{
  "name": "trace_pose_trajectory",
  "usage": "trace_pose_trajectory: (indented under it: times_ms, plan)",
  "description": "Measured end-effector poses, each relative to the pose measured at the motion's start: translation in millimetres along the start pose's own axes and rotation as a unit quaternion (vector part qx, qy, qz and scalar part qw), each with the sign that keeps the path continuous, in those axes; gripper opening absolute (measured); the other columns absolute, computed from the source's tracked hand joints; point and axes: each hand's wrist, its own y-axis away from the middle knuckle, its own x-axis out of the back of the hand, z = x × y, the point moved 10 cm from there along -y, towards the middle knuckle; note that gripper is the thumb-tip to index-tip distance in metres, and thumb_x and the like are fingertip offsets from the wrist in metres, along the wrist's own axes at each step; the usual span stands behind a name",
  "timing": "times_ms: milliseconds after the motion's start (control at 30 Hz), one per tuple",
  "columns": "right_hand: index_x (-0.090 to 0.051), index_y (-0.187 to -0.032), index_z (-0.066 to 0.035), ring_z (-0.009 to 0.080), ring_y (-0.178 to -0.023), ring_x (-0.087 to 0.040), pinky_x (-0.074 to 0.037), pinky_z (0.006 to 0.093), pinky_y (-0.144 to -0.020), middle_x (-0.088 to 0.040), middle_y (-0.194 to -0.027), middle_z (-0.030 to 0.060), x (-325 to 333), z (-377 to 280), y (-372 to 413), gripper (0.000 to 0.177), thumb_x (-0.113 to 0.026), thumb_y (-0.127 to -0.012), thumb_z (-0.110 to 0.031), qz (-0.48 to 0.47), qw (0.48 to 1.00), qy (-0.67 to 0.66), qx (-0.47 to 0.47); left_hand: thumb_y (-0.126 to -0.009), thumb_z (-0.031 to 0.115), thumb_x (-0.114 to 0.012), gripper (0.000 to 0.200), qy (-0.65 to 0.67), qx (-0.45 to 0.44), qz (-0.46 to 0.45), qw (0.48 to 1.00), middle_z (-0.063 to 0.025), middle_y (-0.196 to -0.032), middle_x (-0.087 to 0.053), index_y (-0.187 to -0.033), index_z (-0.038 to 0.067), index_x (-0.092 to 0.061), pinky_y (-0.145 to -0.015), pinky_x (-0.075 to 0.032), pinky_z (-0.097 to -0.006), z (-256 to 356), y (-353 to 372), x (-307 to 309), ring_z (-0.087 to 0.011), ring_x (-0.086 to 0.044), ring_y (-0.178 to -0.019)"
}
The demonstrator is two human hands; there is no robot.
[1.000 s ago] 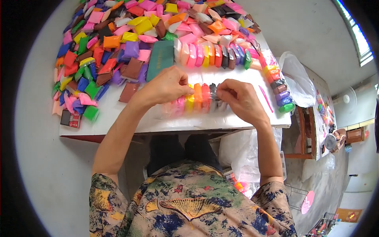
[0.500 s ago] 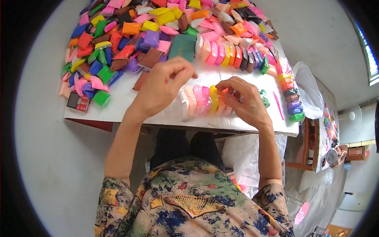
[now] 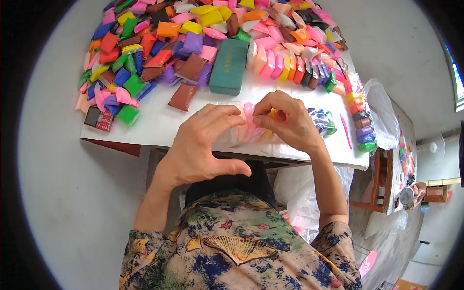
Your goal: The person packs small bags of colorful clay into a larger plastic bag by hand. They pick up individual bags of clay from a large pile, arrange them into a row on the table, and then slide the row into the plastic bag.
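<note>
A clear plastic bag (image 3: 320, 114) holding a row of small coloured packets lies near the table's front edge. A pink packet (image 3: 249, 112) shows at its left part, and blue and green ones at the right end. My right hand (image 3: 290, 121) is over the bag's middle, thumb and fingertips pinched on its plastic beside the pink packet. My left hand (image 3: 205, 142) is at the bag's left end, thumb spread well away from the fingers and nothing held. Its fingers hide that end of the bag.
A green box (image 3: 228, 67) and a brown packet (image 3: 182, 96) lie beyond my hands. Piled coloured packets (image 3: 193, 43) cover the back. Another packed row (image 3: 360, 116) lies at the right, beside a pink stick (image 3: 346, 131). A red-and-black device (image 3: 98, 119) sits at the left corner.
My left hand has come down toward me, and its thumb and fingers have spread apart. My right hand has slid left along the bag, from the yellow packet toward the pink one.
</note>
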Motion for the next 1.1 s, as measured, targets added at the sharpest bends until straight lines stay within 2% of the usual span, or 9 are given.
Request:
trace_pose_trajectory:
  times_ms: [100,200,400,500,600,800,933,1033,1100]
  plan:
    - [-0.067,-0.092,-0.002,0.0113,-0.070,-0.055,-0.045,0.0268,-0.065,-0.066,-0.081,0.0027,-4,11,0,0.014,-0.074,-0.083,-0.010,-0.002,0.998,-0.027,-0.057,-0.062,0.038,-0.088,0.067,-0.047,0.018,0.017,0.999,-0.0144,-0.126,-0.061,-0.113,0.003,-0.064,-0.096,-0.046,-0.0422,4,2,-3,-0.0342,-0.058,-0.113]
    - [-0.067,-0.092,-0.002,0.0073,-0.067,-0.049,-0.043,0.0250,-0.062,-0.064,-0.078,0.0006,-7,16,-1,0.015,-0.072,-0.086,-0.013,-0.012,0.995,-0.041,-0.089,-0.066,0.027,-0.087,0.055,-0.075,0.034,0.034,0.996,-0.0146,-0.124,-0.062,-0.110,0.003,-0.063,-0.094,-0.048,-0.0420,6,2,-5,-0.0357,-0.059,-0.110]
    - [-0.067,-0.094,-0.002,0.0061,-0.067,-0.047,-0.042,0.0243,-0.061,-0.064,-0.078,-0.0009,-10,21,-2,0.016,-0.071,-0.088,-0.016,-0.032,0.992,-0.050,-0.114,-0.089,0.014,-0.069,0.016,0.007,0.071,0.163,0.984,-0.0138,-0.099,-0.070,-0.096,0.000,-0.064,-0.077,-0.053,-0.0363,-12,15,4,-0.0298,-0.067,-0.085]
    - [-0.067,-0.095,-0.002,0.0056,-0.067,-0.047,-0.041,0.0237,-0.062,-0.064,-0.079,-0.0015,-11,25,-3,0.016,-0.070,-0.089,-0.017,-0.042,0.990,-0.069,-0.119,-0.095,0.014,-0.063,0.017,0.109,0.125,0.212,0.963,-0.0131,-0.088,-0.070,-0.091,-0.003,-0.064,-0.071,-0.052,-0.0313,-29,20,9,-0.0223,-0.067,-0.076]
    - [-0.067,-0.096,-0.002,0.0052,-0.068,-0.047,-0.041,0.0232,-0.063,-0.064,-0.079,-0.0019,-12,26,-4,0.016,-0.069,-0.090,-0.017,-0.051,0.989,-0.072,-0.119,-0.102,0.015,-0.054,0.021,0.121,0.210,0.156,0.957,-0.0078,-0.097,-0.071,-0.094,-0.002,-0.065,-0.087,-0.050,-0.0292,-40,22,5,-0.0130,-0.064,-0.092]
    - [-0.067,-0.096,-0.003,0.0050,-0.069,-0.047,-0.041,0.0234,-0.063,-0.065,-0.081,-0.0016,-14,30,-2,0.017,-0.070,-0.090,-0.018,-0.055,0.985,-0.089,-0.137,-0.100,0.010,-0.053,0.023,0.188,0.184,0.228,0.938,-0.0102,-0.108,-0.061,-0.085,-0.005,-0.061,-0.076,-0.050,-0.0266,-58,25,5,-0.0114,-0.062,-0.082]
    - [-0.067,-0.095,-0.003,0.0054,-0.069,-0.048,-0.041,0.0242,-0.063,-0.064,-0.081,-0.0018,-12,30,-1,0.016,-0.072,-0.089,-0.017,-0.042,0.984,-0.083,-0.149,-0.094,0.007,-0.056,0.020,0.137,0.219,0.231,0.938,-0.0090,-0.111,-0.056,-0.079,-0.004,-0.059,-0.072,-0.049,-0.0274,-69,26,5,-0.0096,-0.059,-0.079]
    - [-0.066,-0.093,-0.004,0.0072,-0.069,-0.048,-0.042,0.0248,-0.063,-0.061,-0.081,-0.0015,-4,22,-2,0.015,-0.073,-0.086,-0.015,0.004,0.996,-0.022,-0.091,-0.090,0.005,-0.059,0.014,0.086,0.253,0.232,0.935,-0.0090,-0.110,-0.057,-0.078,-0.003,-0.059,-0.073,-0.049,-0.0291,-74,28,3,-0.0112,-0.058,-0.081]
    - [-0.065,-0.091,-0.003,0.0178,-0.076,-0.056,-0.046,0.0316,-0.069,-0.061,-0.082,0.0055,-2,18,-1,0.015,-0.072,-0.083,-0.013,0.019,0.997,0.005,-0.074,-0.088,0.003,-0.059,0.009,0.058,0.277,0.217,0.934,-0.0103,-0.109,-0.058,-0.082,-0.003,-0.060,-0.075,-0.049,-0.0317,-76,31,0,-0.0159,-0.059,-0.084]
